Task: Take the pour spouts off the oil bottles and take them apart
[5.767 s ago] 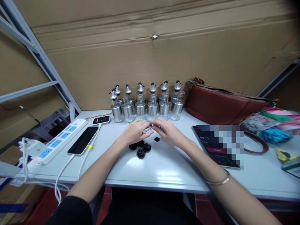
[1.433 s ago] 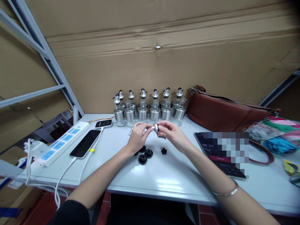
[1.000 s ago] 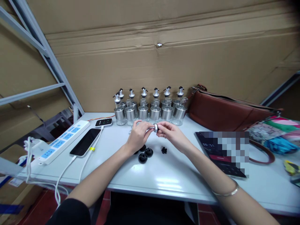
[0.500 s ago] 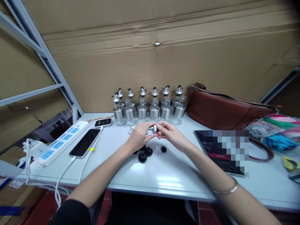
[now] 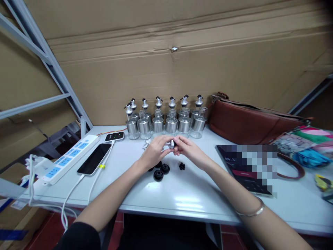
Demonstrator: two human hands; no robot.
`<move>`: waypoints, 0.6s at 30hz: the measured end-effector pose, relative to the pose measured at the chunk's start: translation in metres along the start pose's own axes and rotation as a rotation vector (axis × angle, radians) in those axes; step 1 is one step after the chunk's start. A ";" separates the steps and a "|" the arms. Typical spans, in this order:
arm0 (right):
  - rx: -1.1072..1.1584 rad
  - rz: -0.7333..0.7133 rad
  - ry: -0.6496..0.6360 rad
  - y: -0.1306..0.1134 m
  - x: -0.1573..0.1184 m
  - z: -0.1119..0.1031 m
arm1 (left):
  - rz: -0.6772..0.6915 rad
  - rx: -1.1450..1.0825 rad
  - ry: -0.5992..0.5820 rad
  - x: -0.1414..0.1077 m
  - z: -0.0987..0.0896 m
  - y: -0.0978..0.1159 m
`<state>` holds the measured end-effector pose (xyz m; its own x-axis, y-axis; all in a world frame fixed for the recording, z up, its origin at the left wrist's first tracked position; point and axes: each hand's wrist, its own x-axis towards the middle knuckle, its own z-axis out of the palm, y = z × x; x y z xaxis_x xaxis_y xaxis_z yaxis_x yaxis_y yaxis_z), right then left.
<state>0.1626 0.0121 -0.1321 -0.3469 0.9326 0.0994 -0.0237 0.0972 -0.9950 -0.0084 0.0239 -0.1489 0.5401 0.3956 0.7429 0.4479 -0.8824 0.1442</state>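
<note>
Left hand has dropped its thumb lower, pinching the spout; right hand grips the other end, fingers curled in! Caps lie just below, bottles beyond.

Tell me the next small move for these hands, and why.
I'd probably press the dark part gently against the silver spout: the left hand holds the spout, the right hand grips at its dark end, and the grip hides whether they are fully seated.
</note>
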 end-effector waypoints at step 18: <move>-0.296 -0.098 -0.073 -0.001 -0.004 0.006 | 0.126 0.163 0.106 0.000 0.001 0.004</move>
<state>0.1581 0.0057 -0.1314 -0.4233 0.8874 0.1828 0.2093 0.2921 -0.9332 -0.0061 0.0210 -0.1486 0.5252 0.2488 0.8138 0.4956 -0.8669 -0.0548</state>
